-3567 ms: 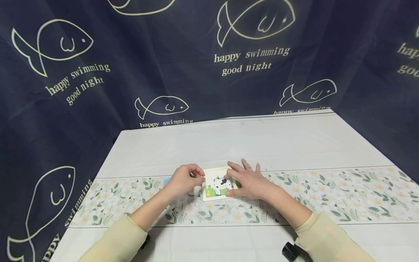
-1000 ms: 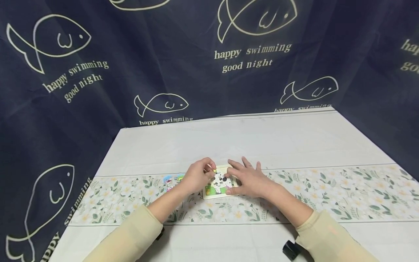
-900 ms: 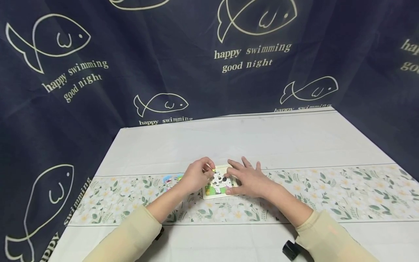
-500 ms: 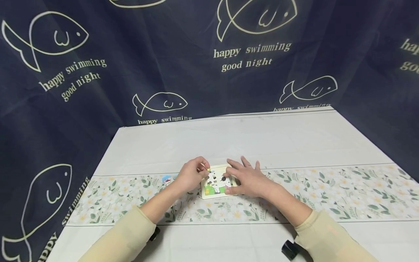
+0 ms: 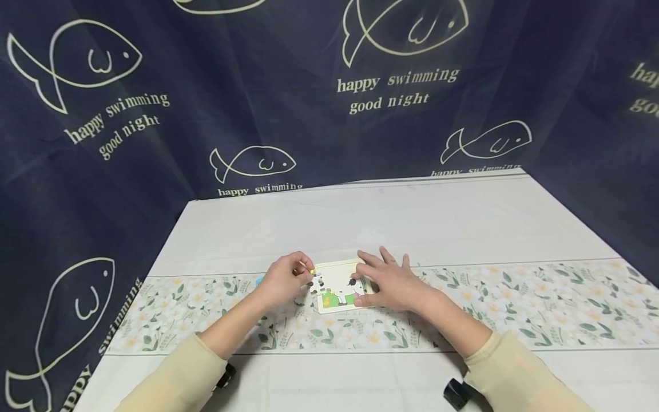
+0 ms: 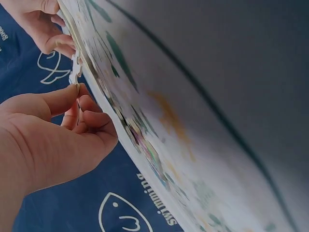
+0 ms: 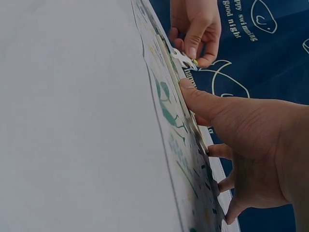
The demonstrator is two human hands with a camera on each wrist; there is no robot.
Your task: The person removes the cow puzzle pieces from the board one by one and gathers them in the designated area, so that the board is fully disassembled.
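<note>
Pinching a flat, white, notched jigsaw piece (image 7: 182,58), left hand (image 5: 282,280) is nearest, piece at the left edge of a cream rectangular puzzle board (image 5: 337,278), lower centre of frame, long axis left-right. Right hand (image 5: 392,286): fingers spread, touching board's right end.

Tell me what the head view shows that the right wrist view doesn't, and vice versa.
Only the head view: the left sleeve, the right sleeve and the green print on the puzzle board.
Only the right wrist view: the palm side of the right hand.
Both: the two hands, the puzzle board, the puzzle piece pinched by the left hand, the curtain.
</note>
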